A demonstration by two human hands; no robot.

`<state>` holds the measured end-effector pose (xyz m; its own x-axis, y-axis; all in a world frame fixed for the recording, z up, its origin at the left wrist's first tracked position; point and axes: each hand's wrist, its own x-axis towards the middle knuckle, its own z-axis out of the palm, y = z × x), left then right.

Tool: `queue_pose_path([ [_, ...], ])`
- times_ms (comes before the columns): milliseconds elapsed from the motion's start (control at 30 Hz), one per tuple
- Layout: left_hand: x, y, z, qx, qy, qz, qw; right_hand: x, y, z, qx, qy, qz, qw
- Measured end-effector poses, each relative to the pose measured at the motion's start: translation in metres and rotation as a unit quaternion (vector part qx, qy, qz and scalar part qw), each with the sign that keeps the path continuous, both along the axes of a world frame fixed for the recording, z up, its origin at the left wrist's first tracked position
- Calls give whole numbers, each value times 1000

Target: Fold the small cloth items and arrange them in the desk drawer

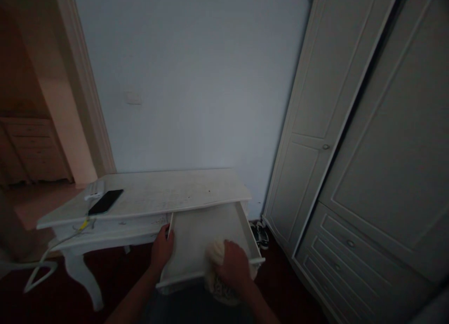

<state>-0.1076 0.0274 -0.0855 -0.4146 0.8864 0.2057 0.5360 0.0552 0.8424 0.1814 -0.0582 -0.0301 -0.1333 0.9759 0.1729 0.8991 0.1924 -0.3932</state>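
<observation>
My right hand (234, 264) grips a pale cloth (218, 272), its fingers closed around the bunched fabric; part of the cloth is blurred. The cloth lies over the near edge of a pulled-out white drawer (206, 235), toward its right half, with a patterned part hanging down on the near side. My left hand (162, 246) is at the drawer's left side wall, its fingers curled against it and holding on.

The drawer sticks out from the right part of a white table (182, 186). On the table's far left corner lies a small white object (95, 190), and just nearer and to the right of it a dark phone (106, 202). A white cable (63, 242) with a yellow piece droops over the table's left front. To the right of the drawer, black-and-white shoes (260, 235) sit on the dark red floor (273, 286), beside a tall pale wardrobe (305, 150). Behind the table rises a light wall (196, 80) with a switch plate (133, 98) on its left part.
</observation>
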Motion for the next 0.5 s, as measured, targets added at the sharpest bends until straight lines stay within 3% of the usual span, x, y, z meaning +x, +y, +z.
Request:
queue_pose_path([
  [133,0,1,5,-7,-12,6,1000,-91,-6,-15,8,40,97,994],
  [233,-3,1,9,-14,-30,2,999,-123,-7,-17,0,90,127,988],
  [367,-8,-12,11,-11,-55,-2,998,-104,0,-13,-27,254,105,961],
  [433,-3,-24,11,20,-75,-19,997,-85,5,-9,-20,351,110,930],
  [500,9,-36,14,64,-100,-82,990,-72,9,-6,-12,431,138,892],
])
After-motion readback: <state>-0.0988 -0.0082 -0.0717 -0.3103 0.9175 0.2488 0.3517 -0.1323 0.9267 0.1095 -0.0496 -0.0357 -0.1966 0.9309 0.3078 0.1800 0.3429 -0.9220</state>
